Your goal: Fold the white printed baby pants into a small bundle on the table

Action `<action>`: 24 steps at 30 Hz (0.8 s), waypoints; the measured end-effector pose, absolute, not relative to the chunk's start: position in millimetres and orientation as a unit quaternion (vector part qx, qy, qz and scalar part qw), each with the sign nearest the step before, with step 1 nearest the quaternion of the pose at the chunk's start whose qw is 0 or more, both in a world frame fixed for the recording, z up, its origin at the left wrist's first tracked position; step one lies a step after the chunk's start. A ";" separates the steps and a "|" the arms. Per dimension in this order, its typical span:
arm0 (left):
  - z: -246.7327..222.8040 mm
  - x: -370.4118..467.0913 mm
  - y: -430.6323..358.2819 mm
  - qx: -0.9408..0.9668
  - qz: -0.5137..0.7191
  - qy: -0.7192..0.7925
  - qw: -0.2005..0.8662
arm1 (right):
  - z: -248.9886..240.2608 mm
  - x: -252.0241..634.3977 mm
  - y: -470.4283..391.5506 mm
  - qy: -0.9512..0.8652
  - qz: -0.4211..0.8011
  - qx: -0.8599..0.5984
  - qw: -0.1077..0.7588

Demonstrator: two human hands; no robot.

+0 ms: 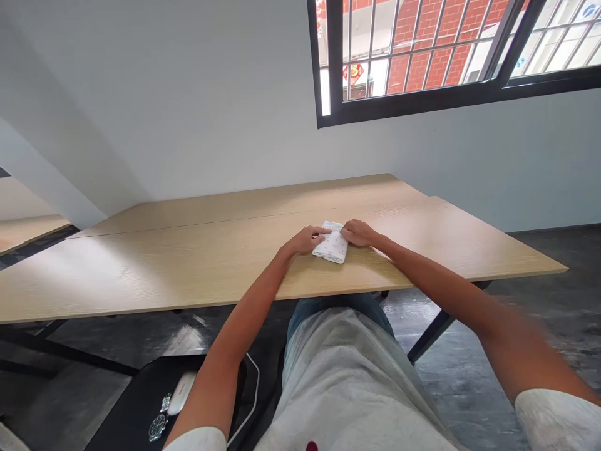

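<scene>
A small white cloth [331, 245] with a faint speckled print lies folded into a thick, roughly rectangular pad near the table's front edge. At its left side, my left hand [304, 240] has the thumb and index finger closed on the edge. My right hand [359, 232] grips the upper right corner, its thumb on top and the other fingers curled. The cloth's underside is hidden, and it seems to rest on the pale wooden table [197, 257].
A seam runs lengthwise across the tabletop. Behind it stand a plain wall [211, 100] and a barred window [422, 56]. Below left, a black chair seat [126, 401] holds a metal wristwatch [158, 426] and a white case [181, 393]; a white cable [253, 388] hangs beside it.
</scene>
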State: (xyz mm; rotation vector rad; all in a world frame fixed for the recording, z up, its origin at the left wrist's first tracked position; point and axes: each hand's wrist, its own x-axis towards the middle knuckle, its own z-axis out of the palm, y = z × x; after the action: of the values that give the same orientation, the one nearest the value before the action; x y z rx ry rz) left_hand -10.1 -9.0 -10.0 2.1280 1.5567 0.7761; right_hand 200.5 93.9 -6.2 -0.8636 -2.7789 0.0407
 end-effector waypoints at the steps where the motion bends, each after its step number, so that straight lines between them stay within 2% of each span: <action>1: -9.7 -10.2 -9.6 0.760 0.279 0.555 0.193 | -5.4 202.4 95.4 -0.942 0.037 -0.299 0.146; 3: -9.6 -10.4 -10.8 0.760 0.282 0.553 0.191 | -3.7 206.0 97.0 -0.932 0.054 -0.298 0.199; 5: -9.9 -10.6 -11.6 0.761 0.286 0.548 0.195 | -2.7 207.5 95.8 -0.936 0.031 -0.283 0.208; 11: -11.3 -10.5 -11.3 0.767 0.279 0.531 0.228 | -3.2 198.7 82.4 -0.965 -0.093 -0.242 0.047; 16: -9.1 -9.5 -12.1 0.764 0.281 0.533 0.231 | -0.9 196.2 82.7 -0.965 -0.056 -0.256 0.016; 24: -8.9 -10.5 -13.5 0.751 0.279 0.559 0.211 | -1.9 198.7 70.1 -0.967 -0.069 -0.235 0.076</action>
State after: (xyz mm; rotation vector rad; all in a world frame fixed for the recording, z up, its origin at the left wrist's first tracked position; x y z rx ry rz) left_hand -10.5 -13.5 -8.9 2.0875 1.5540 0.7751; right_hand 198.7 70.1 -1.9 -0.7035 -2.8989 -0.2073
